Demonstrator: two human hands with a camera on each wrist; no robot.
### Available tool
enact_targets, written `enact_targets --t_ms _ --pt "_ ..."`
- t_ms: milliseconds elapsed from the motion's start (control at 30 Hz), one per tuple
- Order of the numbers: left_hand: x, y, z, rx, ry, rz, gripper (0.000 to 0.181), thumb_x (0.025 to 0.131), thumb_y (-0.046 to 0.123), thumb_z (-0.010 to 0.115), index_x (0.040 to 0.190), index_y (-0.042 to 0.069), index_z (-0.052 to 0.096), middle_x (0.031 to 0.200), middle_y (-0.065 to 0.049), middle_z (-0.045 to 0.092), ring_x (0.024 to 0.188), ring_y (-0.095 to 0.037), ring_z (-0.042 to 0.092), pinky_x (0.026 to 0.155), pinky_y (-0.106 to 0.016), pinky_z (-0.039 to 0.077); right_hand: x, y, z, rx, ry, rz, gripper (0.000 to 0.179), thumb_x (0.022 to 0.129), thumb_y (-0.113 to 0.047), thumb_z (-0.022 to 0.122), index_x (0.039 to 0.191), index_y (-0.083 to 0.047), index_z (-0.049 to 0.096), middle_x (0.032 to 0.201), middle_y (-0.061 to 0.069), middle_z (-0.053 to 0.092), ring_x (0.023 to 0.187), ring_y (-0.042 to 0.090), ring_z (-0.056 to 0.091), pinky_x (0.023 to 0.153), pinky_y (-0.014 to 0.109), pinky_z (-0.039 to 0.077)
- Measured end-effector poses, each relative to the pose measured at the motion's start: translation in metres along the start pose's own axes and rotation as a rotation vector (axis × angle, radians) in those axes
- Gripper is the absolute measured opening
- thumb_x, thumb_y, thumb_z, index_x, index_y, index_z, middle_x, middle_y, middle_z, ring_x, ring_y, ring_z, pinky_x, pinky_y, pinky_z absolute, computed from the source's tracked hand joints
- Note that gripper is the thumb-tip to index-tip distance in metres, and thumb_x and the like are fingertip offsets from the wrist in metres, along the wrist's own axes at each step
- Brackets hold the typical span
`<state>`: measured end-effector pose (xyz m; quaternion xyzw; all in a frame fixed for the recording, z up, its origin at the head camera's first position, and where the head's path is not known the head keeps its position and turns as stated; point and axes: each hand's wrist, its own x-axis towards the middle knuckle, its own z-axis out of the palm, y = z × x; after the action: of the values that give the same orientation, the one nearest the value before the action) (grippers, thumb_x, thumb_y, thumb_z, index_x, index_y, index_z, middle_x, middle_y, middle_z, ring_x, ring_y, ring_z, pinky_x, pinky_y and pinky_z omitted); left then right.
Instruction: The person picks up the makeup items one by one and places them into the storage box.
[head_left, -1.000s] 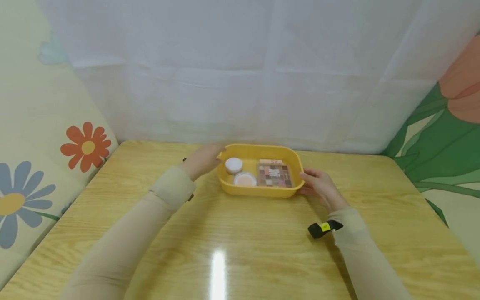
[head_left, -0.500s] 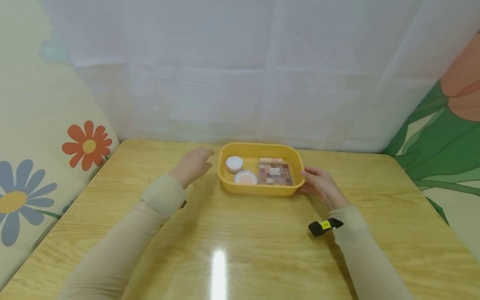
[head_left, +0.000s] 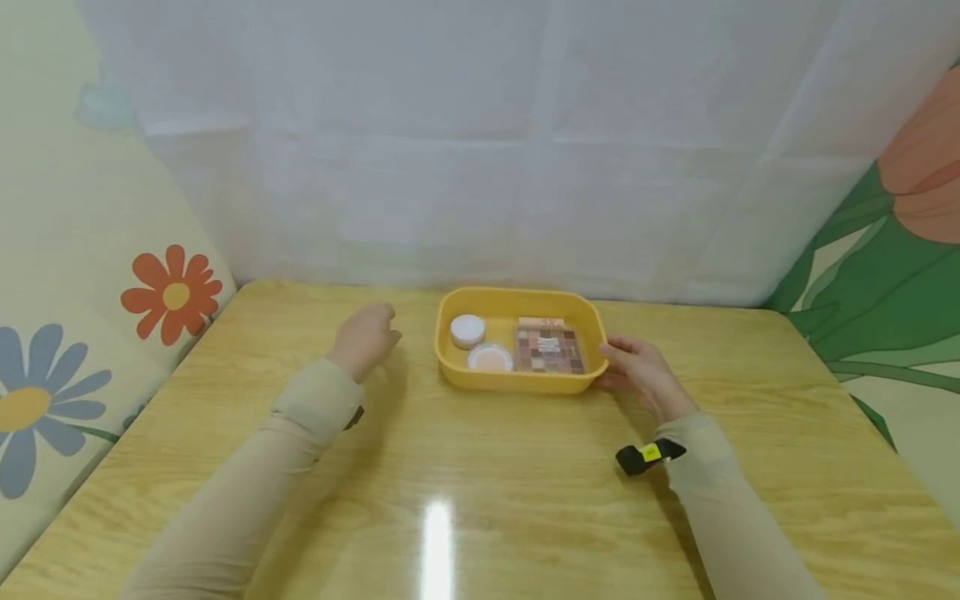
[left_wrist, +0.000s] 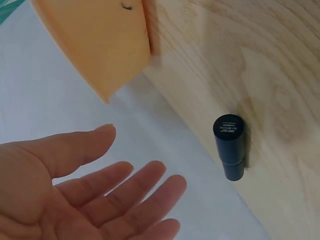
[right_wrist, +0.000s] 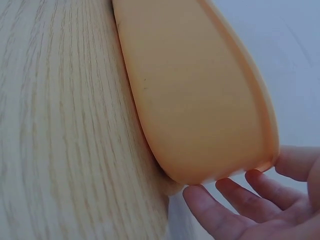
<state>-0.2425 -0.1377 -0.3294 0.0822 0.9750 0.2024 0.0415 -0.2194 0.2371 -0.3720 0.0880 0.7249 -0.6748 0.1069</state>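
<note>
A yellow plastic basin (head_left: 517, 382) sits near the table's far edge. In it lie a white round jar (head_left: 468, 329), a clear-lidded round case (head_left: 491, 358) with peach contents, an eyeshadow palette (head_left: 550, 350) and a narrow peach-coloured pack (head_left: 542, 322). My right hand (head_left: 643, 375) touches the basin's right end; in the right wrist view its fingertips (right_wrist: 199, 194) meet the outer wall. Left of the basin, my left hand (head_left: 365, 340) holds nothing, fingers spread. Near it in the left wrist view is a dark cylindrical stick (left_wrist: 230, 147) with lettering on its end, hidden in the head view.
The wooden table (head_left: 517, 475) carries a bright light reflection. A white cloth (head_left: 480, 150) hangs behind its far edge. Panels with painted flowers (head_left: 176, 296) flank both sides.
My left hand has let go of the basin's left end and moved left, away from it. The right hand stays at the right end, and the basin keeps its place.
</note>
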Motion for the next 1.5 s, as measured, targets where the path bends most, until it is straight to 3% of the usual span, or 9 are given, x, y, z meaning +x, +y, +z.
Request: enact_targets --t_ms 133,267,533,667,967,1100,1200,1333,1500 --pt "0.003 -0.006 0.002 -0.020 -0.002 -0.054 0.029 0.096 0.006 0.055 0.116 -0.016 0.053 0.112 -0.029 0.060 0.098 -0.039 0.060 0.085 -0.047 0.052 0.000 0.000 0.000 -0.011 0.004 -0.010 0.057 0.103 -0.014 0.045 0.147 0.013 0.022 0.145 0.032 0.032 0.084 0.005 0.063 0.077 0.026 0.057" --pt "0.008 -0.014 0.005 -0.059 -0.020 -0.088 0.014 0.095 0.005 0.057 0.096 -0.009 0.057 0.085 -0.017 0.060 0.073 -0.026 0.055 0.068 -0.039 0.052 0.000 -0.001 0.000 -0.008 0.005 -0.016 0.057 0.103 -0.014 0.046 0.147 0.013 0.022 0.145 0.033 0.032 0.083 0.005 0.063 0.076 0.026 0.057" --pt "0.012 -0.030 0.016 -0.158 -0.043 -0.135 0.018 0.097 0.007 0.056 0.090 -0.009 0.062 0.085 -0.018 0.066 0.071 -0.024 0.060 0.064 -0.034 0.052 -0.002 0.001 0.001 -0.003 0.001 -0.008 0.057 0.103 -0.014 0.046 0.148 0.012 0.022 0.147 0.034 0.030 0.085 0.006 0.063 0.077 0.027 0.057" --pt "0.015 -0.034 0.018 -0.187 -0.035 -0.146 0.019 0.097 0.009 0.056 0.083 -0.004 0.059 0.074 -0.011 0.059 0.065 -0.019 0.053 0.061 -0.030 0.047 -0.002 0.001 0.001 0.004 -0.003 -0.013 0.057 0.102 -0.013 0.046 0.147 0.013 0.022 0.146 0.035 0.030 0.085 0.006 0.063 0.078 0.028 0.057" --pt "0.029 -0.043 0.022 -0.148 -0.053 -0.168 0.042 0.097 0.013 0.056 0.059 0.011 0.041 0.054 0.003 0.034 0.049 -0.010 0.034 0.051 -0.024 0.036 -0.002 0.003 0.001 -0.011 0.012 0.001 0.057 0.103 -0.015 0.046 0.147 0.013 0.023 0.144 0.034 0.033 0.084 0.007 0.063 0.080 0.030 0.057" --pt "0.037 -0.045 0.022 -0.119 -0.064 -0.164 0.044 0.096 0.013 0.059 0.056 0.011 0.041 0.053 0.002 0.036 0.051 -0.011 0.036 0.057 -0.027 0.042 -0.001 0.002 0.001 -0.013 0.015 -0.001 0.057 0.103 -0.015 0.047 0.146 0.014 0.023 0.142 0.032 0.036 0.082 0.006 0.063 0.080 0.030 0.057" --pt "0.041 -0.047 0.023 -0.089 -0.056 -0.168 0.038 0.093 0.014 0.063 0.059 0.007 0.048 0.060 -0.002 0.047 0.058 -0.016 0.044 0.065 -0.033 0.050 -0.001 0.004 0.001 -0.022 0.017 -0.003 0.057 0.102 -0.015 0.047 0.146 0.014 0.024 0.140 0.032 0.038 0.081 0.006 0.063 0.079 0.029 0.057" --pt "0.048 -0.051 0.024 -0.059 -0.045 -0.168 0.026 0.092 0.016 0.065 0.077 -0.006 0.061 0.079 -0.016 0.062 0.071 -0.024 0.053 0.077 -0.042 0.053 0.000 0.005 0.001 -0.022 0.025 -0.011 0.057 0.102 -0.016 0.048 0.145 0.014 0.026 0.139 0.031 0.040 0.079 0.006 0.063 0.077 0.028 0.058" --pt "0.055 -0.058 0.027 -0.058 -0.063 -0.150 0.026 0.083 0.010 0.068 0.093 -0.012 0.059 0.095 -0.024 0.062 0.081 -0.030 0.054 0.080 -0.044 0.053 0.001 0.004 0.001 -0.015 0.029 -0.008 0.057 0.102 -0.015 0.048 0.145 0.014 0.026 0.138 0.031 0.040 0.078 0.006 0.064 0.075 0.028 0.058"
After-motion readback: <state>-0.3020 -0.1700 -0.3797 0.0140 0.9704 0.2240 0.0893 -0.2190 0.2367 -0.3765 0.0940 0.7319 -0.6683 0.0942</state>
